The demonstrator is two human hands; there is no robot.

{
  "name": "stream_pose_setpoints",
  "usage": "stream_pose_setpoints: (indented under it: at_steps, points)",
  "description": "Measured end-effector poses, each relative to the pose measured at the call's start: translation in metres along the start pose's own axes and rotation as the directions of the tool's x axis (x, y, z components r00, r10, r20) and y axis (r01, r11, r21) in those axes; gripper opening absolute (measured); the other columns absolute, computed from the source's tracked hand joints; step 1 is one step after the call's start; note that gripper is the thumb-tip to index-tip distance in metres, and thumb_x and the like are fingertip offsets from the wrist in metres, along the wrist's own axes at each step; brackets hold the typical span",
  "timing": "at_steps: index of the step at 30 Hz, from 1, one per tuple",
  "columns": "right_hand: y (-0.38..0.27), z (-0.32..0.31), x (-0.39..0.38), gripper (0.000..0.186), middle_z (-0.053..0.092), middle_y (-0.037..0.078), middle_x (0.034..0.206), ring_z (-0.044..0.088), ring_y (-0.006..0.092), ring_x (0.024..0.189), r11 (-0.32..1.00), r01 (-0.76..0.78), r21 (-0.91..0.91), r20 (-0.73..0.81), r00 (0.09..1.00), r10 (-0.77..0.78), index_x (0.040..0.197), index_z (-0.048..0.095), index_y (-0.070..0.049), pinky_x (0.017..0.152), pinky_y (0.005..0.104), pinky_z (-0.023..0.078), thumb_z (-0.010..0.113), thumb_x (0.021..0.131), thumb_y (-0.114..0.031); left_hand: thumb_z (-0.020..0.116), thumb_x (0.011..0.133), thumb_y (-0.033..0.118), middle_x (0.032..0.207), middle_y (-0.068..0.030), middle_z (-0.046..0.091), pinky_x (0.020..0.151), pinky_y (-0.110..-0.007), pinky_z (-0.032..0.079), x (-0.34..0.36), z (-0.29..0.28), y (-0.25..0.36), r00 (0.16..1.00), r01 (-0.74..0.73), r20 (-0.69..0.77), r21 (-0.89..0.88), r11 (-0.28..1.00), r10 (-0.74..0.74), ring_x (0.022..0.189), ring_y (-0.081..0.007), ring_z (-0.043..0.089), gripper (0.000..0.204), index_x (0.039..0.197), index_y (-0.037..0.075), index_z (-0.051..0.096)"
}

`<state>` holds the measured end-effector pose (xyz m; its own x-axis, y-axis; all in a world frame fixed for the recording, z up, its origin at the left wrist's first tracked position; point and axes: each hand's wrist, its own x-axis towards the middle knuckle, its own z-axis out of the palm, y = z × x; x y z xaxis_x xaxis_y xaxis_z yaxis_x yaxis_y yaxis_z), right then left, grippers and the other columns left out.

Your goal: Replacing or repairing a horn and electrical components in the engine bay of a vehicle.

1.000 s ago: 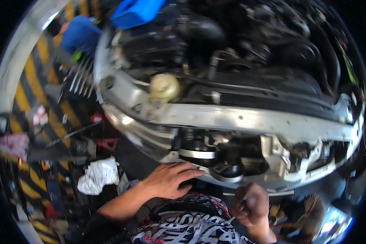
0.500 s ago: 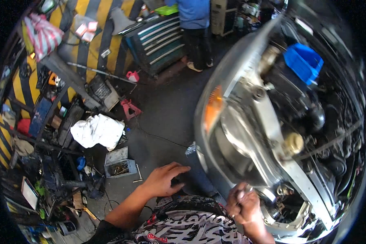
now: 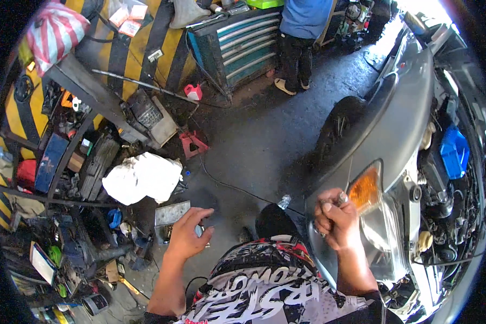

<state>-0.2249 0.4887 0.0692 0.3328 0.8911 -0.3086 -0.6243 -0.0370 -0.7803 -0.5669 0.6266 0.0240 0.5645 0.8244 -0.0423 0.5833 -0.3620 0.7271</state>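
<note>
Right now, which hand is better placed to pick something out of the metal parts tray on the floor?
Left. The left hand is open, fingers spread, right by the tray. The right hand is fisted around a small object near the car's headlight.

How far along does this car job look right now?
Done: the car stands with its engine bay open and front parts off. In hand: the right hand is closed on a small metal part beside the orange turn signal; the left hand hangs open over the floor clutter. Left: nothing looks refitted yet.
</note>
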Motion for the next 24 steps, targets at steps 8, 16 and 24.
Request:
stream_pose_setpoints:
  at_steps: [8,16,24]
  points:
    - [0.000,0.013,0.188,0.018,0.065,0.009,0.083,0.043,0.0086,0.051,0.998,-0.061,-0.025,-0.015,0.998,0.060,0.113,0.061,-0.003,0.044,0.0241,0.034,0.062,0.096,-0.009,0.074,0.083,0.011,0.114,-0.0114,0.066,0.085,-0.037,0.055,0.170,-0.011,-0.079,0.987,0.160,0.028,-0.001,0.987,-0.160,0.093,-0.0277,0.067,0.042,0.124,0.009,0.066]
    - [-0.114,0.045,0.386,0.016,0.062,0.008,0.083,0.046,0.0106,0.053,0.954,-0.025,-0.299,-0.058,0.998,0.008,0.108,0.062,-0.003,0.046,0.0254,0.037,0.063,0.095,-0.013,0.071,0.091,0.031,0.122,-0.0213,0.069,0.097,-0.043,0.053,0.322,-0.028,-0.196,0.782,0.383,0.376,0.341,0.859,-0.498,0.114,-0.0361,0.066,0.047,0.130,0.005,0.062]
    - [-0.182,0.090,0.509,0.022,0.062,0.006,0.080,0.046,0.0089,0.053,0.836,0.001,-0.548,-0.102,0.993,-0.068,0.107,0.061,-0.003,0.047,0.0244,0.036,0.064,0.092,-0.019,0.071,0.090,0.027,0.111,-0.0196,0.073,0.089,-0.044,0.056,0.511,-0.065,-0.214,0.887,0.440,0.081,0.148,0.885,-0.455,0.100,-0.0361,0.071,0.043,0.127,0.006,0.064]
